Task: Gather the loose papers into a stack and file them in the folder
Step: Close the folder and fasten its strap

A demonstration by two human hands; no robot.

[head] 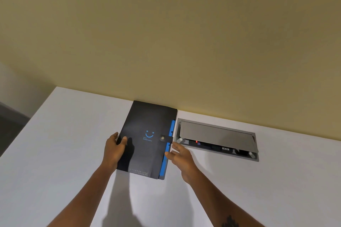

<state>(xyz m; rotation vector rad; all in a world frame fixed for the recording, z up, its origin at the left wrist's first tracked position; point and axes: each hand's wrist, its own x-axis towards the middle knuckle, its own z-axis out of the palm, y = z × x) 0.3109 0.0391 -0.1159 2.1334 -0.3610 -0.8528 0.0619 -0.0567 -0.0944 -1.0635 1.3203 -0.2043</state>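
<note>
Folder (145, 140) snapped shut on desk (55, 153), no loose papers visible; filing looks done. Left hand (113, 148) grips its 9 o'clock edge, right hand (180, 155) spread, empty, at 3 o'clock.

The light is soft and a bit dim, and it comes from above. Both arms drop dark shadows on the white worktop (64, 153). The picture is clear, but the worktop edges look bent and slanted.
</note>
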